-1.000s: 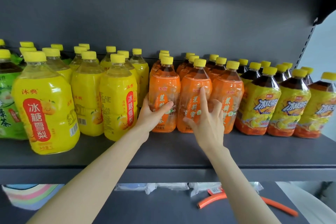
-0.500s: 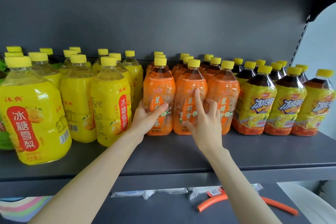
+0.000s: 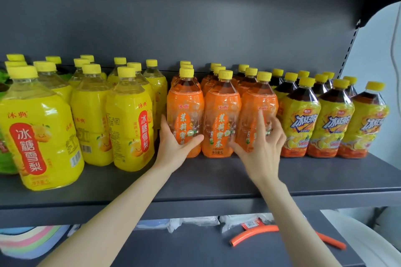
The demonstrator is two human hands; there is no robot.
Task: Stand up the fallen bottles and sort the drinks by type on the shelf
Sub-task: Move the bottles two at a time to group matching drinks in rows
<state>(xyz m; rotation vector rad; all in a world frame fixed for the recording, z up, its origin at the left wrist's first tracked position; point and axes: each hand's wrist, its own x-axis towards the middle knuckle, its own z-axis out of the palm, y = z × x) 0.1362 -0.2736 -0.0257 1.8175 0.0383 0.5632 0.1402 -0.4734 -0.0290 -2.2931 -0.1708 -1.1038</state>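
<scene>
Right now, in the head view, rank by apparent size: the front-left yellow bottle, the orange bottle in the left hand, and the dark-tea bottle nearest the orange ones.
1. The yellow bottle, largest, though nearest the camera.
2. The orange bottle and dark-tea bottle: look alike, not ranked.

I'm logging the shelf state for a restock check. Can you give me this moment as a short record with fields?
shelf: dark grey, drinks grouped by kind
left group: yellow bottles, upright
middle group: orange bottles, upright, three rows
right group: dark tea bottles, upright
left hand: grips the left front orange bottle
right hand: on the right front orange bottle, blurred, grip unclear
fallen bottles: none in view
</scene>
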